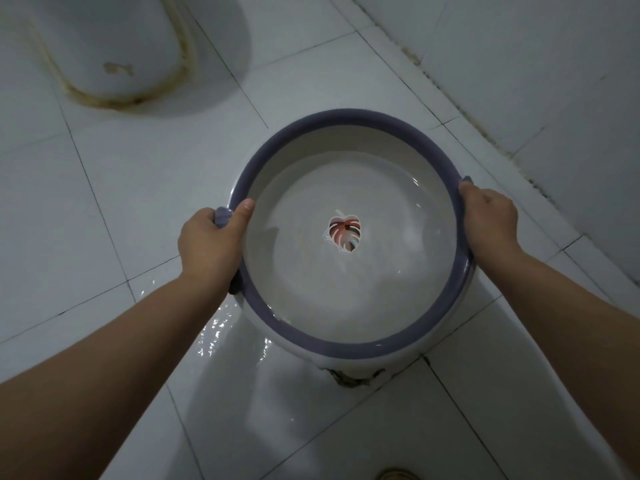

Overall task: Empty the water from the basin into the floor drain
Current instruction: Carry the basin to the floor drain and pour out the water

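Note:
A round white basin with a purple rim (332,117) fills the middle of the head view, held level over the tiled floor. Clear water (346,289) lies in it, above a red leaf picture (344,234) on the bottom. My left hand (211,242) grips the rim's left side at a small purple handle, thumb over the edge. My right hand (488,216) grips the right side of the rim. A dark broken gap in the tile joint (349,375) shows just below the basin; I cannot tell whether it is the drain.
The white base of a toilet (114,50) with a stained seal stands at the upper left. A tiled wall (536,64) runs along the upper right. Wet floor tiles (221,334) glisten under the basin. A tan object (396,474) peeks in at the bottom edge.

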Available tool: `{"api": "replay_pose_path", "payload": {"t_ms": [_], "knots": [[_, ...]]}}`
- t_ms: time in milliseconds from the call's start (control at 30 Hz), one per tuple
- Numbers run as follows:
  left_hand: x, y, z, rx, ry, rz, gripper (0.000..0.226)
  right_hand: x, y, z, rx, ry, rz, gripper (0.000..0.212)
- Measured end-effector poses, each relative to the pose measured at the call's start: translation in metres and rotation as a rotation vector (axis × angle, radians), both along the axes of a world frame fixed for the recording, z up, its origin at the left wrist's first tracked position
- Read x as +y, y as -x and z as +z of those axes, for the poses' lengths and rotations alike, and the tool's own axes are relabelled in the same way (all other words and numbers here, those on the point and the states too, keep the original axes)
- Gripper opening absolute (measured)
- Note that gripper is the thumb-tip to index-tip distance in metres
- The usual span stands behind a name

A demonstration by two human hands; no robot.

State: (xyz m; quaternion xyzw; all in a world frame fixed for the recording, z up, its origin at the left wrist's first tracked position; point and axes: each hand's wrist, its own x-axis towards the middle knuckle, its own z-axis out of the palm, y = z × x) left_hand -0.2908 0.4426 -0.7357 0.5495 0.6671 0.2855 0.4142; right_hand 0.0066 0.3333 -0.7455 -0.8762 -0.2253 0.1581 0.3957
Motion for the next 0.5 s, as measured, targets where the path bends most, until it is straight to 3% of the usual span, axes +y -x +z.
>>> {"api": "replay_pose_path", "payload": {"t_ms": [500], "knots": [[0.0003, -0.0025, 0.004, 0.014, -0.001, -0.013, 0.041, 0.0016, -0.0019, -0.0003, -0.012, -0.015, 0.011, 0.046]]}}
